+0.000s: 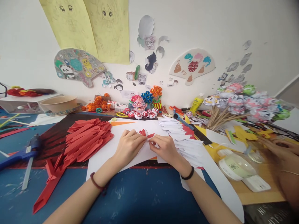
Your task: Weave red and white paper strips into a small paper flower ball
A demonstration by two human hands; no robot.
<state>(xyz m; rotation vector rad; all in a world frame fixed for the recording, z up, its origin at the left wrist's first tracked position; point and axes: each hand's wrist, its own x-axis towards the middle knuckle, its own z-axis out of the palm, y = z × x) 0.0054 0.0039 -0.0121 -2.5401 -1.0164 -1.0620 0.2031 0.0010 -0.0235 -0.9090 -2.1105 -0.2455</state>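
Note:
A small red-and-white folded paper piece (143,132) is pinched in my left hand (130,146) over a white paper sheet (107,158). My right hand (164,148) has its thumb and fingertips pressed together on the same piece, by its red strip end (151,136). A heap of folded red paper strips (87,140) lies to the left of my hands. Folded white paper strips (187,146) fan out just to the right. Finished red-and-white paper flowers (137,115) sit in a row beyond my fingers.
A blue glue gun (30,149) lies at far left, near a round bowl (58,104). Paper flowers on sticks (238,101) lean at the right. A plastic bottle with a pale label (237,166) lies beside another person's blurred hand (277,152). A yellow bottle (196,104) stands by the wall.

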